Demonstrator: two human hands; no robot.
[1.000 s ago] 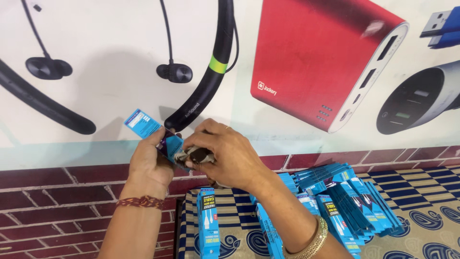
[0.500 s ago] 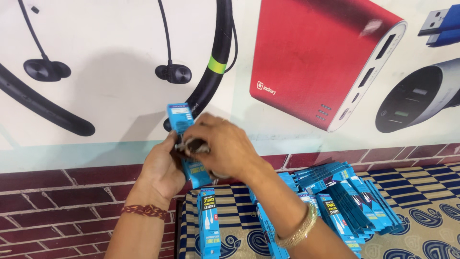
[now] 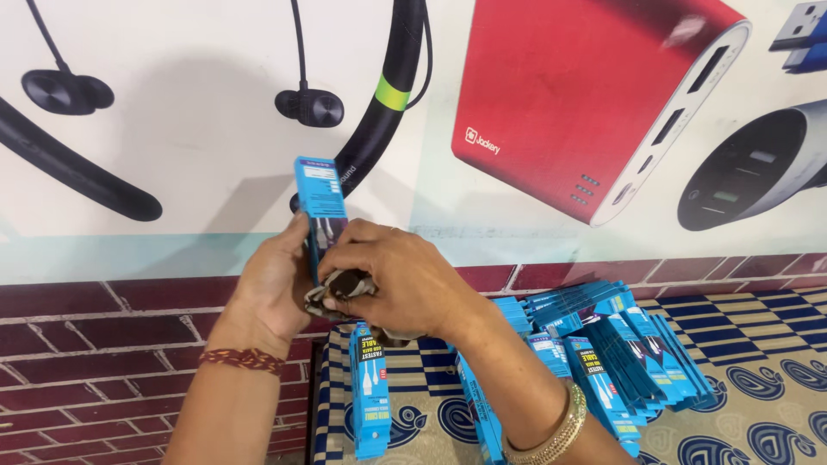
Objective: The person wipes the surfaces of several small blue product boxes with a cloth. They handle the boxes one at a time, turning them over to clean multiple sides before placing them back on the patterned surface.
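Presently my left hand (image 3: 274, 288) grips a slim blue cardboard cable box (image 3: 320, 211) upright, open end accessible; my right hand (image 3: 405, 280) pinches a coiled dark cable (image 3: 343, 288) against it. More blue boxes (image 3: 603, 362) lie heaped on the patterned cloth (image 3: 758, 396) below.

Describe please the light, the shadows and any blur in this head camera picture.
Head view: bright, even light; the hands throw a soft grey shadow onto the wall poster. A white glare spot sits on the printed red power bank. The left hand, right hand and upright blue box are sharp; the blue packets on the patterned cloth too.
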